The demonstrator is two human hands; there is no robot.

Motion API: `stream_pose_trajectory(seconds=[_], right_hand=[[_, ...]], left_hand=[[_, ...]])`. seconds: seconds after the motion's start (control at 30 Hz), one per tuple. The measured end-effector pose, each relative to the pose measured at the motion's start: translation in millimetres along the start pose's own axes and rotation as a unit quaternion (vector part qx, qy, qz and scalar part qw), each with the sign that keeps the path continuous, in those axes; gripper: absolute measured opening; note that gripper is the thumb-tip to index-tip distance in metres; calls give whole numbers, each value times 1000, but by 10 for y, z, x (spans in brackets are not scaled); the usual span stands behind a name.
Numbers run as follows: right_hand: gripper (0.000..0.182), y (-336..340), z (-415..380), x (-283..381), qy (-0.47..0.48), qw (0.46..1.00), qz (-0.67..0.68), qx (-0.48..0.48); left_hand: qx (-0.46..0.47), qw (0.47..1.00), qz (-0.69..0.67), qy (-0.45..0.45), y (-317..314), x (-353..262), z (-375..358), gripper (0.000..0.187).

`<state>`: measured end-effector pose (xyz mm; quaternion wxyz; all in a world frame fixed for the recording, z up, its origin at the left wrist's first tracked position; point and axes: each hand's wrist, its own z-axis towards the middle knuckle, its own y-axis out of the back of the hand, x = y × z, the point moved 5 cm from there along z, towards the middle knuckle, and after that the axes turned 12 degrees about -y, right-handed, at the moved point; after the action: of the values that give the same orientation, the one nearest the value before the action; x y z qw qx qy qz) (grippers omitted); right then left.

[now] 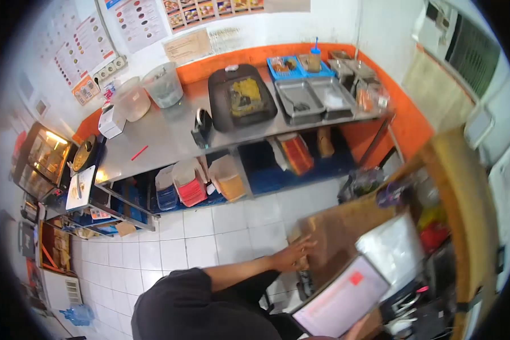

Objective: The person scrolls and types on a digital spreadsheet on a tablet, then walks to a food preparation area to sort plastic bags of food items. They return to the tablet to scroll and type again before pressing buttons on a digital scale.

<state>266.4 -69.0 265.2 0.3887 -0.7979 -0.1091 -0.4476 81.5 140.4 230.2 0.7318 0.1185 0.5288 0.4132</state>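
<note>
My left hand (293, 256) reaches out from a black sleeve over the near edge of a brown wooden table (337, 241), its fingers apart and nothing visible between them. At the bottom, my right hand (361, 327) is partly visible at the lower edge of a tablet-like device (343, 297) and grips it. The device is tilted, with a pale screen and a red square on it. Just beyond it lies a white plastic packet (392, 255).
A steel counter (170, 133) ahead bears a dark griddle (216, 93), metal trays (300, 97), a blue tray (292, 68) and clear tubs (163, 85). Paper packaging (190, 184) sits on the shelf below. A wooden frame (464, 209) stands at right, beside clutter.
</note>
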Motion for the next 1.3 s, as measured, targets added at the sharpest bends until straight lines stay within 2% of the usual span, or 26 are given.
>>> stream_pose_trajectory(seconds=[0.03, 0.07, 0.1, 0.13, 0.2, 0.33, 0.4, 0.47, 0.53, 0.6, 0.67, 0.7, 0.73, 0.77, 0.8, 0.83, 0.87, 0.9, 0.93, 1.0, 1.03, 1.1, 1.13, 1.17, 1.2, 1.3], right_hand=[[57, -435, 127, 260, -5, 999, -27, 21], [58, -851, 247, 482, -9, 998, -53, 40], [59, -1225, 331, 660, -14, 995, -80, 55], [59, -1528, 377, 783, -21, 992, -109, 63], [61, -1992, 384, 864, -51, 982, -168, 77], [65, -2891, 161, 487, -180, 943, -256, 116], [61, -3549, 331, 311, -130, 919, -334, 163], [61, -3961, 478, 62, -167, 908, -317, 219], [63, -4370, 587, -117, -157, 887, -351, 255], [63, -4752, 628, -184, -139, 865, -378, 298], [62, -4849, 795, -337, -73, 825, -455, 328], [62, -4916, 910, -275, -63, 839, -441, 313], [60, -4960, 996, -240, -148, 816, -427, 361], [58, -4972, 1100, -216, -228, 783, -409, 408], [58, -4938, 1292, -155, -216, 800, -395, 396], [56, -4824, 1475, -152, -258, 793, -396, 384], [54, -4678, 1620, -170, -303, 783, -394, 373], [53, -4545, 1842, -179, -265, 796, -421, 346], [53, -4445, 2098, -176, -224, 805, -448, 319], [52, -4386, 2531, -79, -131, 753, -589, 264], [52, -4480, 2682, -83, -131, 764, -577, 255], [52, -4709, 2938, 23, -42, 750, -614, 241], [52, -4850, 3016, 83, -42, 753, -614, 233], [52, -5051, 3077, 126, -42, 753, -603, 261], [52, -5222, 3140, 152, -42, 750, -593, 289], [46, -5410, 3425, 164, -30, 728, -613, 307]], left_hand=[[17, 996, -80, 20, 26, 24, -71, 46], [72, 961, -242, 112, 9, 92, -195, 51], [132, 886, -398, 197, 43, 84, -327, 56], [55, 777, -549, 304, 331, -222, -345, 75], [10, 692, -633, 348, 786, -442, -334, 86], [-154, 630, -674, 353, 1900, -490, -340, 85], [-256, 582, -702, 320, 2155, -242, -481, 78], [-392, 567, -650, 319, 2690, -332, -488, 73], [-421, 618, -569, 342, 2893, -100, -737, 70], [-474, 565, -601, 307, 3174, -41, -730, 68], [-474, 586, -577, 315, 3239, 154, -787, 67], [-489, 597, -551, 317, 3320, 251, -837, 65], [-467, 616, -547, 321, 3399, 302, -813, 65], [-501, 617, -525, 304, 3515, 365, -788, 63], [-534, 617, -504, 284, 3649, 440, -771, 60], [-512, 633, -505, 287, 3759, 524, -709, 60], [-551, 610, -498, 277, 3891, 588, -712, 57], [-590, 584, -490, 266, 4025, 667, -724, 54], [-572, 599, -491, 268, 4139, 779, -678, 54], [-633, 585, -451, 231, 4474, 950, -758, 53], [-645, 582, -443, 221, 4624, 998, -772, 54], [-657, 582, -427, 217, 4924, 1035, -715, 56], [-681, 568, -412, 207, 5048, 1064, -702, 57], [-658, 599, -421, 178, 5144, 1154, -760, 59], [-655, 597, -428, 177, 5204, 1190, -682, 59], [-682, 558, -451, 143, 5423, 1367, -625, 55]])
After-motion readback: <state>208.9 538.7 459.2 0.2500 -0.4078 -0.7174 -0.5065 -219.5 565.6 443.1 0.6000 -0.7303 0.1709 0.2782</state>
